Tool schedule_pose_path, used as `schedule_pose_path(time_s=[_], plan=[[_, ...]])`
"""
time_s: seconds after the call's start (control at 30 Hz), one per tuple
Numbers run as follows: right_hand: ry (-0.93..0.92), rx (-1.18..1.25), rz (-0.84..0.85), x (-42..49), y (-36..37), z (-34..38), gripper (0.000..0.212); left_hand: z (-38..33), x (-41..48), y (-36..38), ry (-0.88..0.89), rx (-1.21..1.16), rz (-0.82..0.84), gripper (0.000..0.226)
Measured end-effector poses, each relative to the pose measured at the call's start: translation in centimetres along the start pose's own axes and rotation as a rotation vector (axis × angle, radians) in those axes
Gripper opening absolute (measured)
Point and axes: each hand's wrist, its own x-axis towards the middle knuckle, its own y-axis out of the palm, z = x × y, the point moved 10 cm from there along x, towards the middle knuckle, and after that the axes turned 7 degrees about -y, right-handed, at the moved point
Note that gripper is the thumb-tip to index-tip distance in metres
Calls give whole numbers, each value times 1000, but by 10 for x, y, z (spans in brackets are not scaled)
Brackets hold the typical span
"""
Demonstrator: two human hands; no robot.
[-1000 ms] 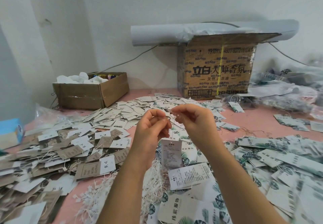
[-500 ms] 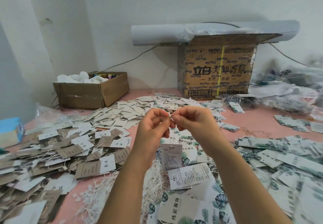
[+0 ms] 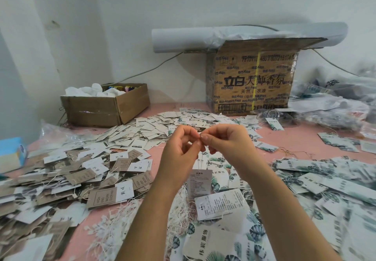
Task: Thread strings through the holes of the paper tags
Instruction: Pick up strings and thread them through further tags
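My left hand and my right hand meet fingertip to fingertip above the middle of the table. Both pinch the top of a thin white string. A pale printed paper tag hangs from that string below my hands, turning freely in the air. A bundle of loose white strings lies on the pink table under my forearms. Leaf-printed tags are heaped at the right; brown and white tags with strings are heaped at the left.
A low open cardboard box with white stuffing stands at the back left. A tall printed carton stands against the wall, a grey roll behind it. Plastic bags crowd the back right. A blue box sits at the left edge.
My hands have lowered slightly and drawn closer together, fingertips now touching. The hanging tag has dropped a little with them.
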Motion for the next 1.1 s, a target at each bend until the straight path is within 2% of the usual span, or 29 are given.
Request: schedule_pose_path(time_s=[0.47,0.67,1.1], plan=[[45,11,-20,0,-5,-5,13,2,0,-1,12,28,-13,13],[70,30,20,0,-2,-6,18,2,1,0,15,32,3,14],[70,95,34,-1,0,-8,12,0,0,-1,26,43,-20,20]])
